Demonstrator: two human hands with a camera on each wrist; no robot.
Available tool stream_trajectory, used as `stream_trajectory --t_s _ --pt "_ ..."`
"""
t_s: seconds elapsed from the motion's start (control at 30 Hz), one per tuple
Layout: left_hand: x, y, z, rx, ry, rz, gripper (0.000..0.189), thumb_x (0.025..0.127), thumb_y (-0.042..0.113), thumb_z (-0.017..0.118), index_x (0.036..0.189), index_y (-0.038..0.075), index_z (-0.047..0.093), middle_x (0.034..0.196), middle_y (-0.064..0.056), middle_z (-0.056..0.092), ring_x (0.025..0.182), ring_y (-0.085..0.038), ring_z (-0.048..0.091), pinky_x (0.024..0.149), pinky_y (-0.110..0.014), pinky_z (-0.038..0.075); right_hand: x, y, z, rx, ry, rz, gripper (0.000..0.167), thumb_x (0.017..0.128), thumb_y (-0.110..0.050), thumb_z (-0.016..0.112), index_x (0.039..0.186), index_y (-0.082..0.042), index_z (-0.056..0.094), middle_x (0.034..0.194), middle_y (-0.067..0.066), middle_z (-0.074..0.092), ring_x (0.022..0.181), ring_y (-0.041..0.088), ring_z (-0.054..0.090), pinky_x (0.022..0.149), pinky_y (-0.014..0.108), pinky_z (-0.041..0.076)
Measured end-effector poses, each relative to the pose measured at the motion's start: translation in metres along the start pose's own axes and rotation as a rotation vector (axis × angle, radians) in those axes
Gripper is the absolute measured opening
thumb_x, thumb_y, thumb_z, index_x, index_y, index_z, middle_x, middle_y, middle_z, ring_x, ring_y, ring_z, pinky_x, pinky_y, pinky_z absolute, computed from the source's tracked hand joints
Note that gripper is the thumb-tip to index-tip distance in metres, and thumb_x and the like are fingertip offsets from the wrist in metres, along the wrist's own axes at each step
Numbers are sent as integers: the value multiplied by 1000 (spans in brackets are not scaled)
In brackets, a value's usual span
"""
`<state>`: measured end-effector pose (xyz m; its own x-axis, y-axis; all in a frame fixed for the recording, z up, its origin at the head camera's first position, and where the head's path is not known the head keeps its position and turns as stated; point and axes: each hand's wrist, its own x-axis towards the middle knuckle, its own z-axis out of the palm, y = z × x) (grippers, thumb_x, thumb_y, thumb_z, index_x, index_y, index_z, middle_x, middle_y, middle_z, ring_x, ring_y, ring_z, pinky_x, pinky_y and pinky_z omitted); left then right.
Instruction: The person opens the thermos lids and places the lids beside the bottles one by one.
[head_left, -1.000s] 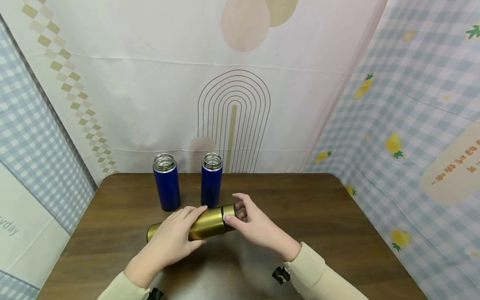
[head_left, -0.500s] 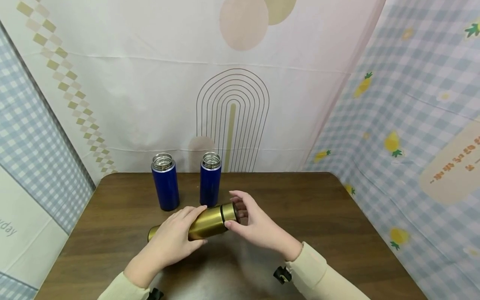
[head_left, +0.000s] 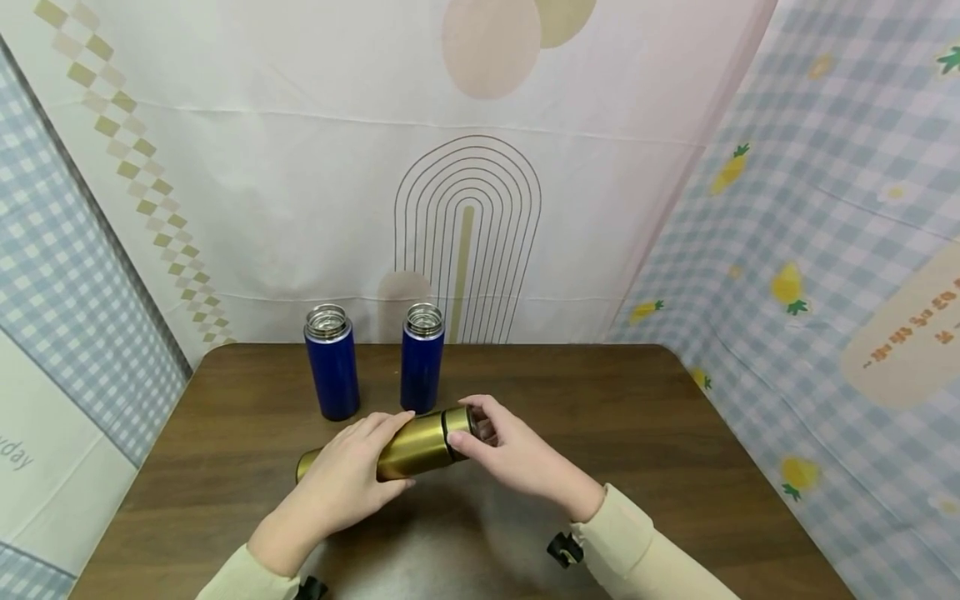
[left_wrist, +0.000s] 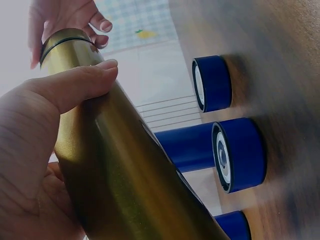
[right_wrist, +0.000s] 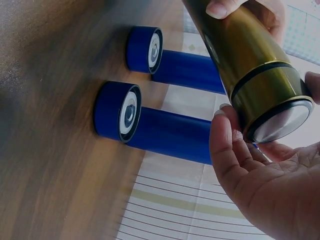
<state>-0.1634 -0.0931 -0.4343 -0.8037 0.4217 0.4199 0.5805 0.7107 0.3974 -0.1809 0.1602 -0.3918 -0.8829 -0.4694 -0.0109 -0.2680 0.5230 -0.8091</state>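
A gold thermos flask [head_left: 416,448] lies tilted above the table, lid end to the right. My left hand [head_left: 341,483] grips its body, thumb on the near side and fingers over the top. At the other end my right hand [head_left: 517,450] holds the gold lid [right_wrist: 267,97] between thumb and fingers; the lid sits on the flask with a dark ring at the seam. Behind stand two blue bottles, a left one [head_left: 333,379] and a right one [head_left: 422,371], upright with bare steel mouths.
Both wrist views show two blue lids on the table, a nearer lid [right_wrist: 112,110] and a farther lid [right_wrist: 140,50], undersides showing; the head view hides them. The wooden table [head_left: 637,467] ends at a patterned cloth backdrop [head_left: 315,192], with checked cloth [head_left: 840,217] on the right.
The right hand's fingers loosened from the lid and spread half a second ago; now they have come back round it. The left hand and the flask stay nearly still.
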Motion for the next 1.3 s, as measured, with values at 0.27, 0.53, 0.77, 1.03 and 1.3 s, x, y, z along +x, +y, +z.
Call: stream_trajectory --t_s 0.27,0.53,0.77,1.03,1.3 --pt "-1 0 0 -1 -15 -11 82 67 35 87 138 16 51 116 0 60 103 -21 59 90 -45 46 -1 5 -1 29 -20 -49 58 90 -37 68 140 -23 41 112 0 56 96 14 59 81 33 52" --pt "0 -2 1 -9 0 -9 82 67 35 87 138 16 51 115 1 60 102 -20 59 89 -44 47 -4 -6 -4 62 -16 -88 64 90 -18 70 144 -18 35 126 4 50 105 22 57 88 40 50" --pt "1 -2 0 -4 6 -5 81 67 37 87 137 16 51 114 1 61 102 -20 60 90 -44 46 -1 -2 -5 44 47 -18 54 98 -41 55 142 -15 39 127 6 52 105 15 57 86 33 50" --pt "1 -1 0 1 -8 -5 82 68 38 86 138 14 51 116 0 60 104 -21 59 90 -45 46 -1 2 -2 14 48 5 49 95 -44 58 134 -15 48 113 1 58 91 16 60 76 32 52" --pt "0 -1 -1 -13 0 -4 81 66 34 88 136 15 53 115 1 61 101 -20 60 88 -44 47 -2 5 -5 108 -27 -74 52 91 -31 68 137 -23 45 114 1 59 98 16 61 83 30 52"
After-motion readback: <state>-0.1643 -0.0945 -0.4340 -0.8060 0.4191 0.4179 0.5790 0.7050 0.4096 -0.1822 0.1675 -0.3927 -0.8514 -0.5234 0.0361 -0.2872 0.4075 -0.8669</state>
